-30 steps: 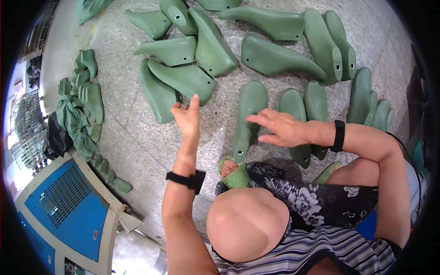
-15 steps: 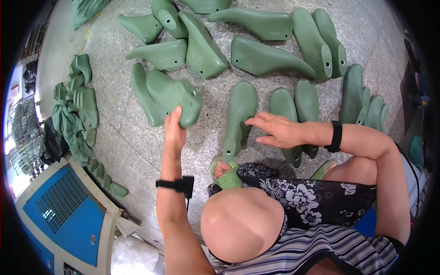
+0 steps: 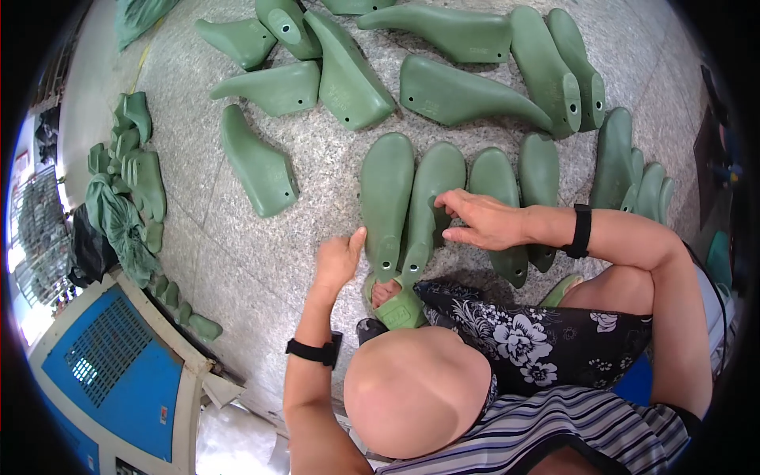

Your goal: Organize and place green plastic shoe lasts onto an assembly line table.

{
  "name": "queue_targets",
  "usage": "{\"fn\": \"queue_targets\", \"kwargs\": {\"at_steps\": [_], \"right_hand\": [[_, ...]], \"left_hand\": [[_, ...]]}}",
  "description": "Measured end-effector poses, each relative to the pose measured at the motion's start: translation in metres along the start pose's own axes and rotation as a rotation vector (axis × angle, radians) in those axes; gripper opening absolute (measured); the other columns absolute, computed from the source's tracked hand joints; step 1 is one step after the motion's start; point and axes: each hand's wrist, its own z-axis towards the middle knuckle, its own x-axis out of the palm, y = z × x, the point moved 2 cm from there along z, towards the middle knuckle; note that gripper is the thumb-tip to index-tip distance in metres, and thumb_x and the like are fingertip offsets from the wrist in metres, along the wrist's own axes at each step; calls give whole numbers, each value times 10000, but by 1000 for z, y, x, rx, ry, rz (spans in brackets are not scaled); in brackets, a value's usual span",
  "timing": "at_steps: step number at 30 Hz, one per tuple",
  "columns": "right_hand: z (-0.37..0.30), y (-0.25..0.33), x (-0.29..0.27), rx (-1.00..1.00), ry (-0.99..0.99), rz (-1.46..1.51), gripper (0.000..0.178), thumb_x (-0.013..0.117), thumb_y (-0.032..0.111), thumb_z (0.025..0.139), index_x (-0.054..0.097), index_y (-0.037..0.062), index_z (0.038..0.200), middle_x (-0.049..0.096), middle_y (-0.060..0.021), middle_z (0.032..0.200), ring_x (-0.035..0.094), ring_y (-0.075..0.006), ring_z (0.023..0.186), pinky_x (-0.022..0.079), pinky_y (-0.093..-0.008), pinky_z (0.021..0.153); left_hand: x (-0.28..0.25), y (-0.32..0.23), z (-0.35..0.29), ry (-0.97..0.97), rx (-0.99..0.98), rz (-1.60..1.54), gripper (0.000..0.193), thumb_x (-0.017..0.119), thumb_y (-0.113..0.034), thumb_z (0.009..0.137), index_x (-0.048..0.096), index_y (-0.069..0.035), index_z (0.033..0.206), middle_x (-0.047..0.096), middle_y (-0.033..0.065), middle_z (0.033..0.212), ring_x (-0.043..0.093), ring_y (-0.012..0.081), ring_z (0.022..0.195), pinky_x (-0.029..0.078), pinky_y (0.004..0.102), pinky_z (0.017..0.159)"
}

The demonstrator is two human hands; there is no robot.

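Note:
Two green shoe lasts stand side by side on the floor in front of me, toes pointing away: a left one (image 3: 386, 184) and a right one (image 3: 440, 178). Beside the left last's heel end is my left hand (image 3: 339, 257), fingers curled in and thumb along the last's edge; nothing shows in its grasp. My right hand (image 3: 484, 222) reaches in from the right with index finger and thumb apart, fingertips at the right last's side. Just beyond it another pair of lasts, one (image 3: 494, 182) and its neighbour (image 3: 540, 170), lies partly behind my hand and wrist.
Farther off, several more green lasts (image 3: 348, 79) lie on the speckled floor (image 3: 237, 253), with a single last (image 3: 257, 162) to the left. Others cluster at right (image 3: 613, 162) and far left (image 3: 145, 182), near a green bag (image 3: 119, 222). A blue-panelled machine (image 3: 103, 356) stands lower left.
The last in my left hand has come right and down beside the other one, and my left hand has drawn back toward me. My right hand has barely moved.

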Motion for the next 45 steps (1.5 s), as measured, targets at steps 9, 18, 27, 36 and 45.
{"fn": "queue_targets", "kwargs": {"at_steps": [9, 18, 27, 36, 45], "right_hand": [[2, 0, -1, 11, -12, -50, 427, 588, 219, 893, 375, 13, 1200, 484, -248, 1158, 523, -420, 1047, 427, -457, 893], [-1, -11, 2, -3, 5, -88, 410, 580, 221, 895, 399, -4, 1186, 484, -225, 1161, 522, -400, 1056, 430, -448, 899], [1, -11, -9, 13, 38, -97, 404, 590, 239, 892, 412, -13, 1153, 505, -219, 1116, 547, -380, 1024, 438, -442, 887], [0, -12, -8, -82, 98, -185, 410, 602, 260, 887, 463, -18, 1155, 468, -196, 1107, 519, -370, 1052, 423, -425, 911], [-1, -26, -9, -98, 142, -196, 414, 612, 258, 875, 486, -16, 1159, 466, -184, 1097, 487, -364, 1068, 401, -421, 929]], "left_hand": [[-100, -48, 37, -1166, 241, 701, 928, 778, -423, 681, 320, -29, 1386, 452, 313, 1141, 487, 467, 1020, 407, 516, 854], [-150, 10, 28, -587, 332, -473, 848, 718, -178, 761, 240, -28, 1445, 464, 199, 1292, 504, 294, 1129, 415, 375, 945], [-146, 25, 5, -952, 219, 78, 676, 703, -178, 780, 384, 91, 1311, 517, 240, 1230, 499, 331, 1151, 383, 404, 989], [-94, -225, 116, -931, 646, 337, 748, 728, -442, 716, 498, 109, 1166, 567, 282, 1135, 527, 404, 1105, 409, 443, 962], [-63, -248, 134, -465, 395, 403, 1194, 700, -470, 653, -72, -79, 1475, 511, 330, 1206, 552, 414, 1106, 440, 408, 963]]}}
